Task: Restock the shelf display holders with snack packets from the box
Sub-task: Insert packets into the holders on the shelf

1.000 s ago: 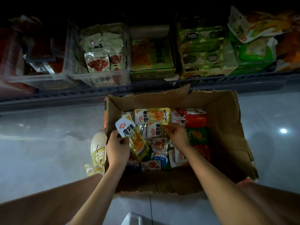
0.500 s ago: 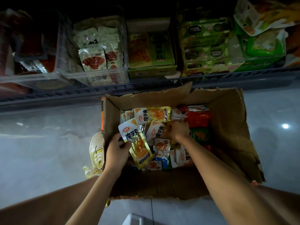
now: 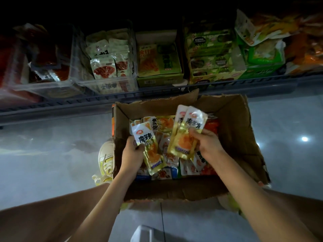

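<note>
An open cardboard box (image 3: 234, 130) sits on the floor below the shelf, with several snack packets lying in it. My left hand (image 3: 132, 152) grips a yellow and white packet (image 3: 150, 149) over the box's left side. My right hand (image 3: 207, 144) pinches two more yellow and white packets (image 3: 187, 133), lifted above the pile and fanned upward. On the shelf stand display holders: a clear bin (image 3: 104, 82) with red and white packets, a green carton (image 3: 160, 79) in the middle, and another green carton (image 3: 216, 75) to its right.
A clear bin of red packets (image 3: 43, 67) fills the shelf's far left, and loose bags (image 3: 262, 32) pile at the far right. The dark shelf rail (image 3: 70, 103) runs just behind the box. My shoe (image 3: 105, 159) rests left of the box on the glossy grey floor.
My right hand has risen out of the pile holding two yellow packets. My left hand keeps its packet in about the same place. The view has tilted slightly.
</note>
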`<state>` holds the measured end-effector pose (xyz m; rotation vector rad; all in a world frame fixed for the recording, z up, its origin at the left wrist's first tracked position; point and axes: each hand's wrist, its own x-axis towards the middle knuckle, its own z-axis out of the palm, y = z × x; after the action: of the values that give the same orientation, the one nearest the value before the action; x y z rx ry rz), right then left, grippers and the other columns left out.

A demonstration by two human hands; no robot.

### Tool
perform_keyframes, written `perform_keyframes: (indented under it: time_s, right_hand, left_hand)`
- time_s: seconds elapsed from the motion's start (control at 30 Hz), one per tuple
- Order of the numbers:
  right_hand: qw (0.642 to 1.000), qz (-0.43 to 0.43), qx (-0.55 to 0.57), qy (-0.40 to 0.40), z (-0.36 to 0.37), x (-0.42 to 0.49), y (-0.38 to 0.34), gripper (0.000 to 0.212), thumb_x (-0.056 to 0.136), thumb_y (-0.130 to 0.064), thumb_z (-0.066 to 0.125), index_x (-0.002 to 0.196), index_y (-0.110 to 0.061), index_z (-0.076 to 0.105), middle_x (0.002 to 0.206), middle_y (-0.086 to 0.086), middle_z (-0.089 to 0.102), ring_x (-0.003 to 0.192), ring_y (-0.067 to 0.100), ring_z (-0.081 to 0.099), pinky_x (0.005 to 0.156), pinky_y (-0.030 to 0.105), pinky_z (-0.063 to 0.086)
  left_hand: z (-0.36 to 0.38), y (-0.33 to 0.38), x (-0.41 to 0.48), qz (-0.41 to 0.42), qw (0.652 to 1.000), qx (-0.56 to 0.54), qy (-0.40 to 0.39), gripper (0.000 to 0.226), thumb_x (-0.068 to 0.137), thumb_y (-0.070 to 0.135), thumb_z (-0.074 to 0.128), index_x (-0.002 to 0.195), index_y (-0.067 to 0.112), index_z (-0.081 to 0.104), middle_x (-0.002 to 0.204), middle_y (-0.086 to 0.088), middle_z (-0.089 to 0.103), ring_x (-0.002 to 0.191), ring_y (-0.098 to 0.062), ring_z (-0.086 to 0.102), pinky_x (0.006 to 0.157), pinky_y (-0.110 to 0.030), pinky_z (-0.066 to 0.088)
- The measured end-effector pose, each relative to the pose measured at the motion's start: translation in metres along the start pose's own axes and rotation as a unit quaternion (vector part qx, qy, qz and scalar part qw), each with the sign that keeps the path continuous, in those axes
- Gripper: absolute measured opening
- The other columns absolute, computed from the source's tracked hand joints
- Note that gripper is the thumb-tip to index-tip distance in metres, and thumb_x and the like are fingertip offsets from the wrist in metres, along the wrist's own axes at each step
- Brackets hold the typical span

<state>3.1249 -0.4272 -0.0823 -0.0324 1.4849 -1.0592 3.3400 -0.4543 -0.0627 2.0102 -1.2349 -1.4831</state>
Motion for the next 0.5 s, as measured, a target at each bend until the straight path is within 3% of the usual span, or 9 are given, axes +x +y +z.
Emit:
perform_keyframes:
  time_s: [0.07, 0.13, 0.2, 0.27, 0.33, 0.43, 0.5]
  right_hand:
    - [0.996, 0.021, -0.073, -0.037, 0.016, -0.014, 0.01, 0.015, 0.081, -0.008, 0.069, 0.095, -0.012, 0.07, 0.095, 0.005, 0.073, 0.092, 0.021, 0.069, 0.079, 0.036, 0.053]
    - [0.989, -0.017, -0.137, -0.05, 0.033, -0.026, 0.023, 0.012, 0.079, -0.009, 0.072, 0.09, -0.012, 0.07, 0.092, 0.004, 0.073, 0.09, 0.021, 0.069, 0.075, 0.031, 0.054]
    - [0.976, -0.078, -0.192, -0.062, 0.045, -0.033, 0.036, 0.01, 0.077, -0.012, 0.076, 0.086, -0.014, 0.07, 0.086, 0.001, 0.073, 0.083, 0.018, 0.07, 0.071, 0.026, 0.056]
    - [0.955, -0.12, -0.257, -0.086, 0.05, -0.034, 0.044, 0.009, 0.078, -0.019, 0.077, 0.084, -0.018, 0.07, 0.08, -0.005, 0.071, 0.075, 0.009, 0.068, 0.066, 0.021, 0.053]
    - [0.948, -0.111, -0.28, -0.106, 0.046, -0.03, 0.047, 0.018, 0.08, -0.024, 0.075, 0.096, -0.016, 0.071, 0.091, -0.005, 0.07, 0.086, 0.008, 0.066, 0.074, 0.02, 0.052]
    - [0.948, -0.095, -0.297, -0.06, 0.031, -0.007, 0.046, 0.031, 0.089, -0.022, 0.064, 0.118, -0.013, 0.063, 0.118, 0.001, 0.063, 0.112, 0.016, 0.058, 0.093, 0.025, 0.045]
    - [0.914, -0.111, -0.39, -0.012, 0.021, 0.017, 0.046, 0.035, 0.093, -0.021, 0.058, 0.127, -0.01, 0.057, 0.128, 0.005, 0.058, 0.118, 0.02, 0.054, 0.092, 0.024, 0.042]
  left_hand:
    - [0.005, 0.005, -0.005, -0.026, 0.997, -0.063, -0.032, 0.019, 0.098, 0.011, 0.046, 0.112, 0.022, 0.052, 0.103, -0.005, 0.06, 0.094, -0.023, 0.06, 0.072, -0.037, 0.05]
    - [0.009, 0.01, -0.011, -0.063, 0.988, -0.127, -0.064, 0.01, 0.1, 0.023, 0.045, 0.099, 0.029, 0.052, 0.107, -0.009, 0.063, 0.1, -0.029, 0.063, 0.086, -0.047, 0.052]
    - [0.012, 0.011, -0.016, -0.06, 0.984, -0.145, -0.082, 0.008, 0.097, 0.031, 0.05, 0.105, 0.03, 0.051, 0.108, -0.003, 0.066, 0.099, -0.022, 0.065, 0.087, -0.044, 0.054]
    - [0.012, 0.008, -0.018, -0.038, 0.987, -0.136, -0.073, 0.024, 0.092, 0.017, 0.06, 0.114, 0.023, 0.052, 0.106, -0.001, 0.067, 0.099, -0.019, 0.066, 0.083, -0.039, 0.056]
    - [0.008, 0.004, -0.018, -0.053, 0.985, -0.156, -0.053, 0.031, 0.088, 0.002, 0.062, 0.115, 0.016, 0.054, 0.102, -0.003, 0.068, 0.096, -0.022, 0.066, 0.081, -0.042, 0.056]
    - [0.002, -0.003, -0.01, -0.079, 0.983, -0.166, -0.026, 0.032, 0.087, -0.002, 0.062, 0.114, 0.014, 0.054, 0.101, -0.005, 0.068, 0.096, -0.025, 0.066, 0.084, -0.045, 0.054]
    - [0.001, -0.006, -0.005, -0.076, 0.985, -0.154, -0.02, 0.034, 0.087, -0.002, 0.062, 0.117, 0.011, 0.054, 0.103, -0.006, 0.068, 0.097, -0.025, 0.065, 0.083, -0.042, 0.054]
